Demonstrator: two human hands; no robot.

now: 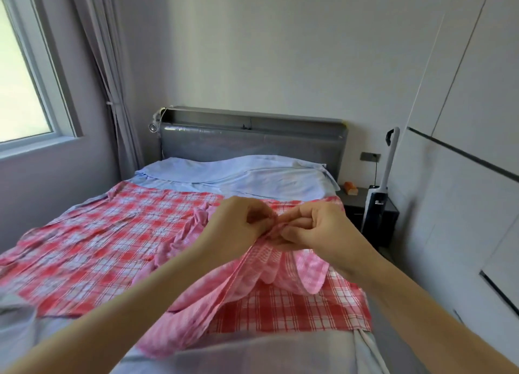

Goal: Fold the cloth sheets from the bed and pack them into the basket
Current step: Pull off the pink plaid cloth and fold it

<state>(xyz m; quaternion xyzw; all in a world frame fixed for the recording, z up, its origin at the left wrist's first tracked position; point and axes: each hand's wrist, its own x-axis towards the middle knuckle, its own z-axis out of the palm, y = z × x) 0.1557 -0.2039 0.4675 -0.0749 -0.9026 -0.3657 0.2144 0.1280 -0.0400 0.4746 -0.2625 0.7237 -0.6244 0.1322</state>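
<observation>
Head view. The bed serves as the reference landmark. Its grey padded headboard has a glossy, film-like surface and a shelf recess along the top. Pale blue smooth fabric covers the pillows at the head end.

A large red-and-white checked sheet lies spread flat across the middle of the bed, thin woven cloth with light wrinkles, its edges uneven on the window side. A second piece, the pink checked cloth (finer pattern, paler tone), is lifted above the foot half of the bed and hangs in soft rounded folds; its lower part trails down onto the red sheet and the near edge of the bed.

Both hands meet above the bed centre, close together, at the top edge of the pink checked cloth. The left hand has fingers curled and pinches the gathered edge. The right hand also pinches that edge, fingers bent inward, fingertips nearly touching those of the left. The cloth drapes directly below and between both forearms.

Beside the bed, on the side away from the window, a dark nightstand carries a small orange object. An upright white cleaner stands against it.
</observation>
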